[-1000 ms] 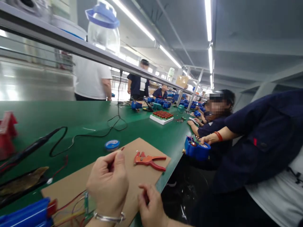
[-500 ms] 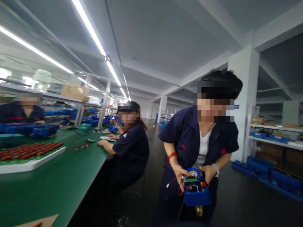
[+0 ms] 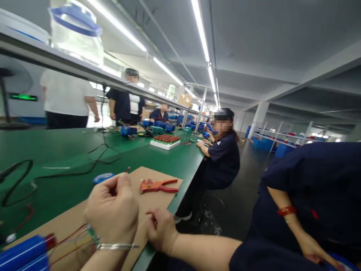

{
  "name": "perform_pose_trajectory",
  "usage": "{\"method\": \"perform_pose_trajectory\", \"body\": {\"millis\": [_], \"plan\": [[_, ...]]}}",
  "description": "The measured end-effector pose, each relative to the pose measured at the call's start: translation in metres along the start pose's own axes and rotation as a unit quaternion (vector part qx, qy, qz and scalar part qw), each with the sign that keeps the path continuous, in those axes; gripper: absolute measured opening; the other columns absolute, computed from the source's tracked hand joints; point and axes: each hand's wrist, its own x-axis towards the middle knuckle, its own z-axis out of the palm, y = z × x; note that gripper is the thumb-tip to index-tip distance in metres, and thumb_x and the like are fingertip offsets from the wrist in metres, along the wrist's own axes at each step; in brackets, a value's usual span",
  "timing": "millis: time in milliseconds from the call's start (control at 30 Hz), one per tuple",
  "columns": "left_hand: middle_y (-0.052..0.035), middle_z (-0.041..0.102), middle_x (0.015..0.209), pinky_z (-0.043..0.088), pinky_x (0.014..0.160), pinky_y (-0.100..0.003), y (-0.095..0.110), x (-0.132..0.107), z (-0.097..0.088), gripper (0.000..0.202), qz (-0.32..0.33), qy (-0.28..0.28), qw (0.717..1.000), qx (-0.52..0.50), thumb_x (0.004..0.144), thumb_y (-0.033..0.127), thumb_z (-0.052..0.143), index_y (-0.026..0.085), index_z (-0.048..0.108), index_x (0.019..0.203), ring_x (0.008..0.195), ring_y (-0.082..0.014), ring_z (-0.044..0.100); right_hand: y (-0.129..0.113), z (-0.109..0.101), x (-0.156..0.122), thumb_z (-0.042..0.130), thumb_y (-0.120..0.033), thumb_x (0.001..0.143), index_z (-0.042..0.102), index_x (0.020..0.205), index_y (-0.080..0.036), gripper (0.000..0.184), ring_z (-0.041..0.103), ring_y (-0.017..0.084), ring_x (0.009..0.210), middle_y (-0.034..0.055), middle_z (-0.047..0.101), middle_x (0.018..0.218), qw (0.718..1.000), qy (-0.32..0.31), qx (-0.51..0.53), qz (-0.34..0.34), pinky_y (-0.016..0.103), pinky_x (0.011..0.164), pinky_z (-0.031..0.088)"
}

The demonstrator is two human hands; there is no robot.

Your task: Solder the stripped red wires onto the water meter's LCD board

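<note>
My left hand (image 3: 113, 210) is raised over a brown cardboard sheet (image 3: 158, 175) on the green bench (image 3: 64, 150), fingers pinched closed around a thin red wire whose tip (image 3: 128, 169) sticks out above the thumb. A metal bangle circles that wrist. My right hand (image 3: 159, 227) rests at the bench edge with its fingers curled; what it holds, if anything, is hidden. Red wire strippers (image 3: 158, 185) lie on the cardboard just beyond both hands. Coloured wires (image 3: 70, 241) run from under my left hand to a blue casing (image 3: 22, 256) at the bottom left.
A blue tape roll (image 3: 103, 177) and black cables (image 3: 56, 171) lie on the bench. A white tray of red parts (image 3: 166, 140) sits farther along. A seated person (image 3: 222, 158) works at the bench; another in dark blue (image 3: 310, 195) bends close on my right. People stand behind the bench.
The view swung right to a standing person holding a blue unit, then back to the bench. My hands are in view again, posed much as a second ago. That person now bends low at my right.
</note>
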Motion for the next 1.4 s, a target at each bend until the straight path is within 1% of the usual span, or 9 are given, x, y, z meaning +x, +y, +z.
{"method": "perform_pose_trajectory", "body": {"millis": [67,133,267,467,600,767,1033,1400], "plan": [[0.0003,0.066,0.078,0.050,0.075,-0.034,-0.007,-0.003,0.004,0.031,-0.003,0.010,1.000,0.016,0.093,0.048,0.067,0.017,0.072,0.094,0.071,-0.0161,0.060,0.008,0.000,-0.004,0.056,-0.014,0.080,0.070,0.109,-0.015,0.032,0.068,0.020,0.073,0.0059,0.071,0.080,1.000,0.013,0.027,-0.003,0.034,0.072,0.059],[-0.0007,0.067,0.079,0.048,0.073,-0.033,-0.007,-0.007,0.009,0.032,-0.004,0.007,1.000,0.016,0.092,0.049,0.065,0.017,0.071,0.093,0.072,-0.0167,0.060,0.012,-0.003,-0.007,0.052,-0.016,0.082,0.070,0.109,-0.016,0.032,0.067,0.021,0.074,0.0066,0.070,0.081,0.999,0.027,0.044,-0.005,0.034,0.073,0.058],[-0.0010,0.067,0.077,0.048,0.072,-0.034,-0.002,-0.012,0.011,0.033,-0.010,0.001,1.000,0.004,0.089,0.051,0.062,0.019,0.071,0.087,0.070,-0.0191,0.061,0.009,-0.006,-0.011,0.050,-0.020,0.085,0.070,0.107,-0.017,0.030,0.064,0.020,0.072,0.0054,0.068,0.079,0.997,0.048,0.064,-0.012,0.032,0.073,0.057],[-0.0012,0.068,0.078,0.046,0.070,-0.035,-0.003,-0.013,0.010,0.033,-0.013,0.002,1.000,0.002,0.086,0.052,0.062,0.021,0.072,0.087,0.072,-0.0207,0.062,0.008,-0.006,-0.012,0.049,-0.020,0.085,0.070,0.105,-0.017,0.030,0.062,0.019,0.069,0.0042,0.066,0.074,0.995,0.064,0.075,-0.013,0.031,0.071,0.055],[-0.0007,0.066,0.076,0.045,0.069,-0.034,-0.003,-0.015,0.013,0.032,-0.008,-0.002,1.000,0.012,0.087,0.051,0.062,0.021,0.071,0.087,0.070,-0.0195,0.060,0.011,-0.009,-0.012,0.049,-0.021,0.085,0.071,0.105,-0.018,0.030,0.061,0.019,0.070,0.0032,0.065,0.073,0.995,0.057,0.076,-0.008,0.031,0.073,0.055],[-0.0001,0.066,0.077,0.045,0.067,-0.032,-0.001,-0.018,0.014,0.033,0.001,-0.002,1.000,0.019,0.090,0.050,0.061,0.020,0.072,0.090,0.068,-0.0177,0.059,0.012,-0.012,-0.013,0.049,-0.022,0.086,0.070,0.109,-0.018,0.032,0.061,0.018,0.071,0.0039,0.066,0.078,0.996,0.041,0.076,-0.002,0.031,0.076,0.055],[-0.0004,0.066,0.076,0.046,0.069,-0.032,0.005,-0.020,0.012,0.030,0.007,-0.006,1.000,0.023,0.091,0.046,0.062,0.018,0.073,0.089,0.066,-0.0172,0.058,0.013,-0.013,-0.013,0.048,-0.023,0.088,0.069,0.111,-0.017,0.032,0.060,0.019,0.073,0.0046,0.066,0.079,0.997,0.028,0.068,0.012,0.032,0.078,0.054],[-0.0007,0.066,0.078,0.045,0.068,-0.033,0.000,-0.022,0.014,0.032,0.006,-0.015,1.000,0.021,0.091,0.048,0.061,0.018,0.072,0.090,0.068,-0.0179,0.059,0.013,-0.015,-0.012,0.048,-0.021,0.087,0.069,0.110,-0.017,0.032,0.060,0.019,0.073,0.0032,0.063,0.076,0.997,0.026,0.077,0.014,0.031,0.077,0.053]]}}
